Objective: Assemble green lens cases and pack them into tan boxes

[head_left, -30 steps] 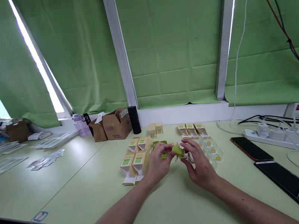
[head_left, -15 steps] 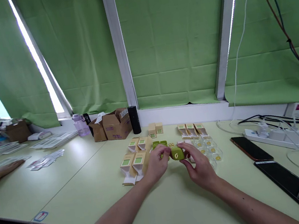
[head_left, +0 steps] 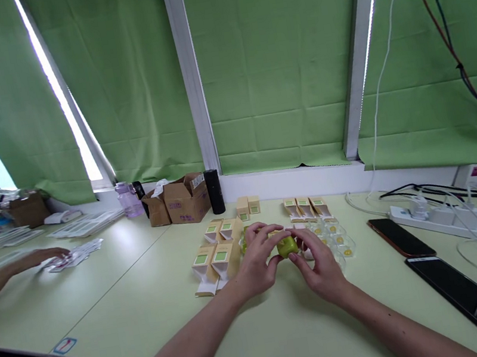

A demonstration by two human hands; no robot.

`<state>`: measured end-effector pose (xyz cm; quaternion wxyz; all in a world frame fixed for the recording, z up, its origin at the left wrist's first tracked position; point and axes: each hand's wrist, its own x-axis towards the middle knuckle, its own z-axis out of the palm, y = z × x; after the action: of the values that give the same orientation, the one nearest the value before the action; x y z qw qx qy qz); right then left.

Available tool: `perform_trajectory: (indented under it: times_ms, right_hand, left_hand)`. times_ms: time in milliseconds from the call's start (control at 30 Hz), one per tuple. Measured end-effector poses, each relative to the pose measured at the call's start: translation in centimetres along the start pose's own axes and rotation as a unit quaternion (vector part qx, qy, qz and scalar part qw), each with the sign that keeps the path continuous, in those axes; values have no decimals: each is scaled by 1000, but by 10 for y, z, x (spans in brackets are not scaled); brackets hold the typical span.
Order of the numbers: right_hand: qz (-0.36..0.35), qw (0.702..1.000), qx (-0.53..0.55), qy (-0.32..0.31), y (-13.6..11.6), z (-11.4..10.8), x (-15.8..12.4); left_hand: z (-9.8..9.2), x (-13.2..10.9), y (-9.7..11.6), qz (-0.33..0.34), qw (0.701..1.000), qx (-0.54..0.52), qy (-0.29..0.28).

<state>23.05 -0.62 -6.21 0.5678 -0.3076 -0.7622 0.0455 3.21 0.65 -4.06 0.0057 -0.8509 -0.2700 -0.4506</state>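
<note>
My left hand (head_left: 257,262) and my right hand (head_left: 319,262) meet over the pale green table (head_left: 138,291), and the fingers of both close round one small green jar (head_left: 287,247). Left of the hands lie tan cartons with green labels (head_left: 213,260), flaps open. More tan cartons (head_left: 306,206) stand behind the hands. Small clear lids with yellow centres (head_left: 339,241) lie to the right, partly hidden by my right hand.
A brown cardboard box (head_left: 186,197), a black cylinder (head_left: 214,191) and a clear bottle (head_left: 127,198) stand by the window sill. Two phones (head_left: 399,235) and a power strip (head_left: 446,215) with cables lie right. Another person's hand (head_left: 43,257) rests on papers far left.
My hands have closed in more tightly round the green jar and turned it. The other person's hand at far left has come into view and slid rightward onto the papers.
</note>
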Motion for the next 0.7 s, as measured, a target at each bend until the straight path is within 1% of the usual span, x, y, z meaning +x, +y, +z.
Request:
perform_trajectory:
  times_ms: [100, 200, 300, 367, 433, 467, 533, 600, 700]
  right_hand:
    - [12, 1000, -12, -5, 2, 1, -2]
    - [16, 1000, -19, -3, 3, 0, -3]
    - [10, 999, -32, 15, 6, -4, 0]
    - [-3, 997, -69, 34, 8, -8, 3]
    - [-22, 989, -139, 42, 9, -13, 7]
    - [-27, 982, -184, 33, 10, -14, 8]
    - [-18, 960, -278, -8, 9, -17, 10]
    - [9, 931, -357, -68, 8, -18, 11]
    - [43, 890, -429, -146, 6, -19, 12]
  left_hand:
    - [0, 0, 1, 22, 999, 27, -8]
    - [0, 1, 0, 22, 1000, 8, -1]
    - [1, 3, -1, -21, 998, -44, 30]
    - [3, 4, -5, -83, 991, -86, 59]
    - [5, 4, -12, -160, 974, -137, 85]
    - [7, 5, -15, -195, 962, -166, 90]
    - [8, 5, -22, -251, 936, -231, 86]
    - [8, 6, -26, -285, 905, -307, 78]
    - [7, 8, -25, -302, 862, -401, 74]
